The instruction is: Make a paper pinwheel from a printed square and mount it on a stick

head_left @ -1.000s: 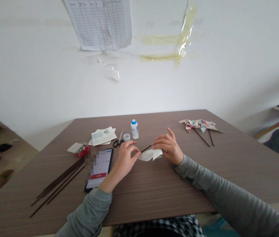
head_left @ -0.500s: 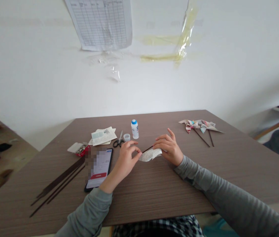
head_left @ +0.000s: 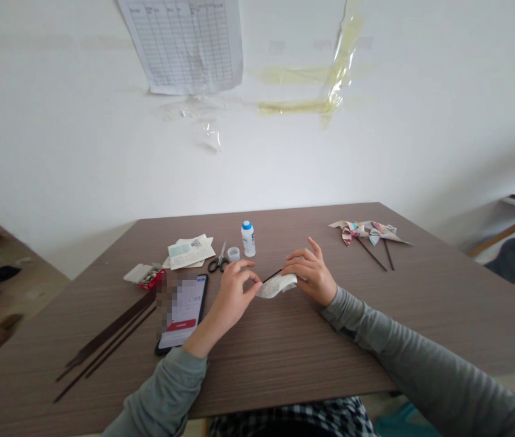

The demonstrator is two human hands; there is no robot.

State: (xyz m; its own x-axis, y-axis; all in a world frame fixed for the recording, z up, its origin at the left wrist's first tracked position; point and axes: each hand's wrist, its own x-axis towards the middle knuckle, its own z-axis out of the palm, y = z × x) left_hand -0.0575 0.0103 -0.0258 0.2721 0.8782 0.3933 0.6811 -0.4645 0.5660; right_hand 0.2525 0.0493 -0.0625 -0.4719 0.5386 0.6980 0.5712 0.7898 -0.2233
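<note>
In the head view, a small piece of printed paper [head_left: 276, 287] is stretched between my two hands just above the table. A thin dark stick [head_left: 272, 276] runs along its far edge. My left hand [head_left: 238, 288] pinches the paper's left corner between thumb and forefinger, beside the stick's end. At the other end my right hand [head_left: 311, 274] is closed on the paper, with its fingertips over the stick and one finger raised. What lies under the right fingers is hidden. Beyond the hands stands a white bottle with a blue cap [head_left: 248, 239].
Scissors [head_left: 219, 260], a small clear cup [head_left: 234, 254] and printed papers [head_left: 190, 251] lie at the back. To the left are a phone [head_left: 183, 315], a red-and-white box [head_left: 148, 275] and dark sticks [head_left: 107, 334]. Two paper pinwheels [head_left: 369, 233] rest back right.
The paper between my hands has curled and turned slightly, its right part bending over. Both hands keep nearly the same place and hold.
</note>
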